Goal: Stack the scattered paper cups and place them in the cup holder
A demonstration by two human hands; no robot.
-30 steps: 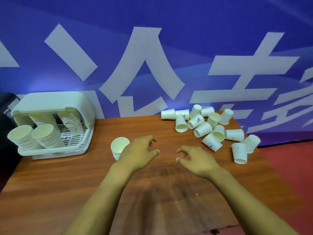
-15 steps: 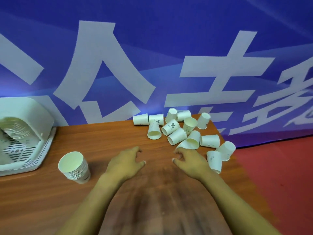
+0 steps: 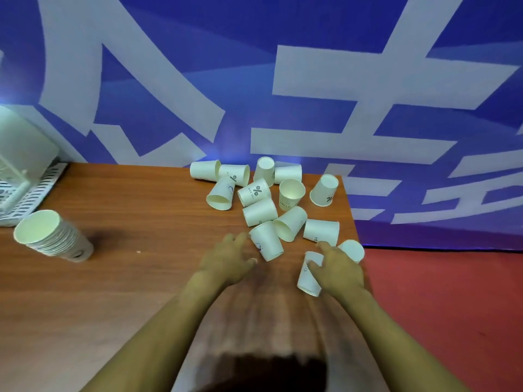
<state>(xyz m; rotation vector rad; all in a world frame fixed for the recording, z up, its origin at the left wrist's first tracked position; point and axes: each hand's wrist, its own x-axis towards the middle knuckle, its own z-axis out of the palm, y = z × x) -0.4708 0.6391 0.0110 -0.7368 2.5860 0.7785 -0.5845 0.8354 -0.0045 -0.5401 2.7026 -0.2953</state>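
Two hands on a wooden table [image 3: 141,210], blue banner [image 3: 339,38] behind: left hand [image 3: 227,261] loosely open, right hand [image 3: 338,267] grasping a paper cup [image 3: 307,278].

There is a single view, from a wide-angle camera worn on the person's head. It looks forward and steeply down over the wooden counter [image 3: 135,278], close enough that both forearms rise from the bottom edge and fill the foreground. It faces the blue banner wall [image 3: 311,80] behind the counter's far edge. The scattered paper cups [image 3: 260,212] lie just above centre; the cup holder [image 3: 25,171] is cut off by the left edge, and red floor [image 3: 452,306] shows at the right. Straight lines bow near the borders.
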